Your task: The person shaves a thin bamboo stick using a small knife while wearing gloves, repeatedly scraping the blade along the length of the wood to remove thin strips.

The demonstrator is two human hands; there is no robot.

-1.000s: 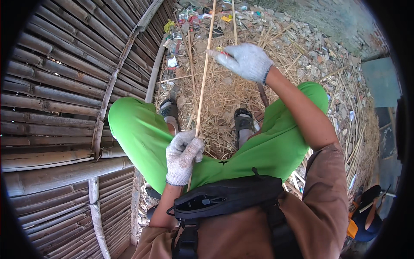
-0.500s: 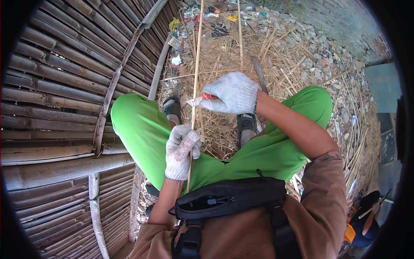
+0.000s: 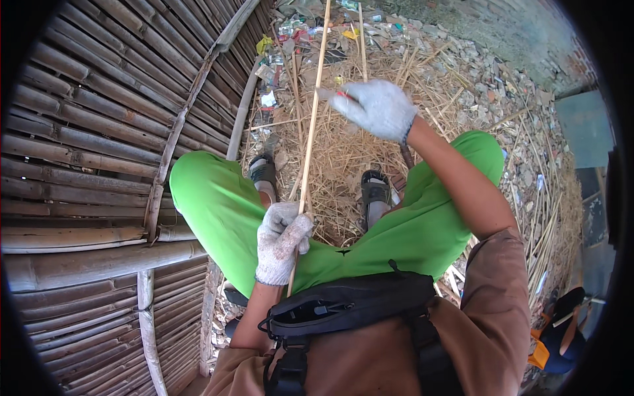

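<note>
A long, thin bamboo strip [image 3: 312, 145] runs from my lap away toward the top of the view. My left hand [image 3: 282, 243], in a soiled white knit glove, is closed round its lower part, between my knees. Farther up, my right hand [image 3: 382, 109], in a similar glove and blurred by motion, grips a small knife [image 3: 324, 94]. Only a bit of its red handle shows at the fingers. The blade is at the strip's edge; whether it cuts in, I cannot tell.
A bamboo-pole wall [image 3: 86, 132] rises close on my left. Straw and shavings [image 3: 343, 152] cover the ground between my feet, with rubble and litter beyond. Another thin strip [image 3: 362, 46] lies ahead. A black bag [image 3: 350, 303] rests across my front. Dark and orange items [image 3: 558, 336] sit at lower right.
My right hand has moved up and away along the strip with the knife. The strip's far end has swung slightly right. My left hand keeps its hold at nearly the same place.
</note>
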